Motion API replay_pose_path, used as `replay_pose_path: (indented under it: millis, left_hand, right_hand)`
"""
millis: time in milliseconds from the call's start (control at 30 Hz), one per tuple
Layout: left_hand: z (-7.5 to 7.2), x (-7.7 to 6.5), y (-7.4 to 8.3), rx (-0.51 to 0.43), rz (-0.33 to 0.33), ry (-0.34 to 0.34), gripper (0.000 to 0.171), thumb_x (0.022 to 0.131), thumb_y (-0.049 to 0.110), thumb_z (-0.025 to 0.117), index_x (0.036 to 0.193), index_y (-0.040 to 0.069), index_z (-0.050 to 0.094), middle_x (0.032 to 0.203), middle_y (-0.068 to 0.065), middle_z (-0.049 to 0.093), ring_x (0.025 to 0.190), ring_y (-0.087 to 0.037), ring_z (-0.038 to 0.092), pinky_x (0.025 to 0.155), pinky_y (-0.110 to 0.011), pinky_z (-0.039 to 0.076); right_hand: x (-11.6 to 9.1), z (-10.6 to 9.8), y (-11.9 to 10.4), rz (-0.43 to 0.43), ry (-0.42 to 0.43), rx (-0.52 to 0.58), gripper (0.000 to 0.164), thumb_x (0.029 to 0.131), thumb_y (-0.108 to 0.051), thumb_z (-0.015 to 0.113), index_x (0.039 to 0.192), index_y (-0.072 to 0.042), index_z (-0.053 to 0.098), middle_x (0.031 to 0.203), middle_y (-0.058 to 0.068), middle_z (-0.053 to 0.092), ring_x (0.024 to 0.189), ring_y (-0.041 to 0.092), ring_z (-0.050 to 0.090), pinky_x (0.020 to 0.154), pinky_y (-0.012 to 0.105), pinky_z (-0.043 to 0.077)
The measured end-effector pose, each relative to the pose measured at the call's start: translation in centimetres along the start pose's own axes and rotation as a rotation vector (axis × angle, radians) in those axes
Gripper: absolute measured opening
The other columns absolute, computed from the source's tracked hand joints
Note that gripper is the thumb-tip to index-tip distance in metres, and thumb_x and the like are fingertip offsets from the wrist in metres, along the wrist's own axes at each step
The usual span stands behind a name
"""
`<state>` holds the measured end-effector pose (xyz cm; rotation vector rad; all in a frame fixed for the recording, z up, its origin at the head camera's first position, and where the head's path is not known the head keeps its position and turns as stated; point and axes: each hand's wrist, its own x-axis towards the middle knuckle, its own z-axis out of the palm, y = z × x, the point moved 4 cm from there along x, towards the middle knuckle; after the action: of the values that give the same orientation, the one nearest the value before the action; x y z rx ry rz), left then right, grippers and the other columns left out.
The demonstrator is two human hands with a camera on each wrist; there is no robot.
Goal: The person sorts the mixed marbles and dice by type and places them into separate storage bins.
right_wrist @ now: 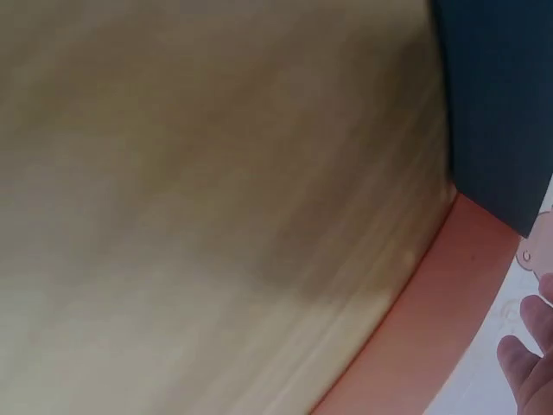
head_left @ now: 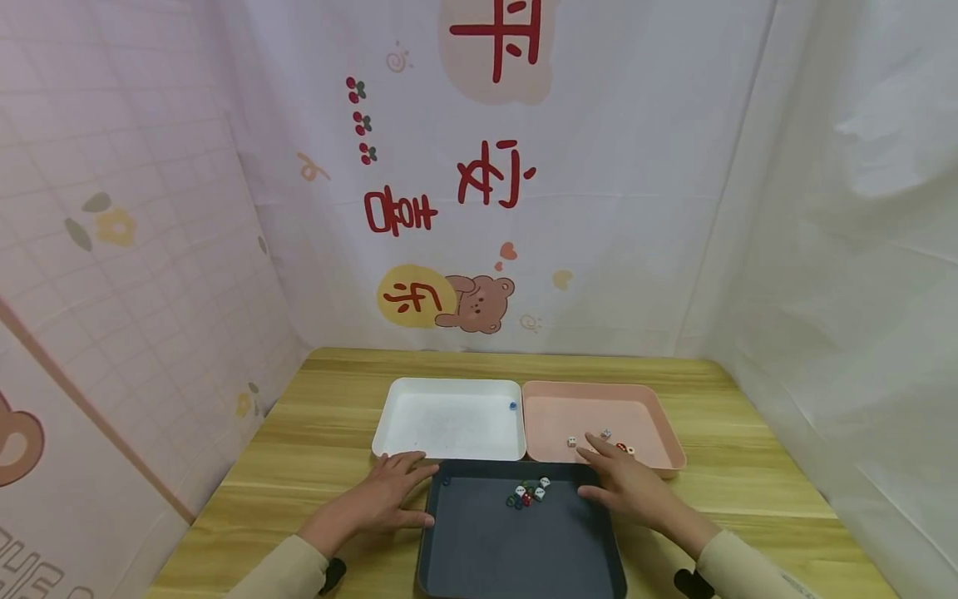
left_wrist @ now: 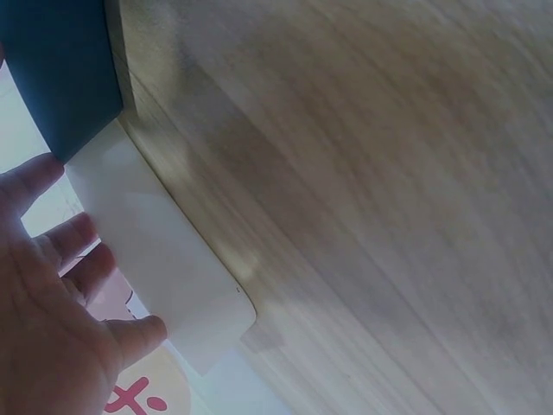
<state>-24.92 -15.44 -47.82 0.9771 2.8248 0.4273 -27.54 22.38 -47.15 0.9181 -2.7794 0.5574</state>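
My left hand (head_left: 385,492) is at the left side of a dark grey tray (head_left: 524,553), its fingers spread and the thumb at the rim. Over the tray's far right corner is my right hand (head_left: 632,484), with fingers extended towards a pink tray (head_left: 580,403). Neither hand holds anything. A small cluster of white dice (head_left: 540,493), a red piece (head_left: 527,500) and dark green pieces (head_left: 512,501) lies in the far half of the dark tray. One small dark piece (head_left: 446,481) sits in its far left corner.
Behind the dark tray, a white tray (head_left: 441,416) stands beside the pink one, with a small blue piece (head_left: 513,406) inside. Several dice (head_left: 572,442) and a red piece (head_left: 620,447) lie in the pink tray. Printed cloth hangs around the wooden table (head_left: 299,433).
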Motion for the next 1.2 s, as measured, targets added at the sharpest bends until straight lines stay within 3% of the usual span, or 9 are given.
replay_pose_path:
  millis: [167, 333, 733, 1200]
  left_hand:
    - [-0.1, 0.0, 0.1, 0.001, -0.004, -0.002, 0.079, 0.08, 0.064, 0.05, 0.14, 0.014, 0.035, 0.142, -0.014, 0.026, 0.129, -0.033, 0.024, 0.098, -0.062, 0.015]
    - [-0.1, 0.0, 0.1, 0.0, -0.006, -0.007, 0.078, 0.081, 0.062, 0.05, 0.14, 0.015, 0.035, 0.143, -0.013, 0.026, 0.129, -0.032, 0.024, 0.098, -0.062, 0.015]
    - [0.0, 0.0, 0.1, 0.003, 0.006, 0.005, 0.077, 0.081, 0.06, 0.052, 0.14, 0.014, 0.036, 0.142, -0.016, 0.027, 0.129, -0.033, 0.025, 0.098, -0.062, 0.016]
    - [-0.1, 0.0, 0.2, 0.0, 0.005, 0.006, 0.076, 0.081, 0.059, 0.053, 0.14, 0.014, 0.035, 0.142, -0.016, 0.027, 0.129, -0.033, 0.024, 0.098, -0.062, 0.016]
  right_hand:
    - [-1.1, 0.2, -0.5, -0.081, 0.009, -0.064, 0.072, 0.076, -0.057, 0.062, 0.132, -0.013, 0.05, 0.141, 0.012, 0.033, 0.124, 0.035, 0.037, 0.093, 0.054, 0.034]
    - [-1.7, 0.5, -0.5, -0.103, -0.04, -0.102, 0.076, 0.074, -0.061, 0.061, 0.131, -0.012, 0.051, 0.141, 0.013, 0.034, 0.127, 0.034, 0.032, 0.095, 0.058, 0.028]
    - [-2.6, 0.8, 0.4, -0.172, -0.074, -0.142, 0.082, 0.073, -0.064, 0.06, 0.131, -0.008, 0.05, 0.139, 0.016, 0.037, 0.122, 0.039, 0.037, 0.092, 0.058, 0.032]
    - [-2.7, 1.2, 0.6, -0.192, -0.053, -0.191, 0.097, 0.069, -0.068, 0.059, 0.137, -0.003, 0.039, 0.142, 0.011, 0.032, 0.125, 0.031, 0.036, 0.094, 0.053, 0.033]
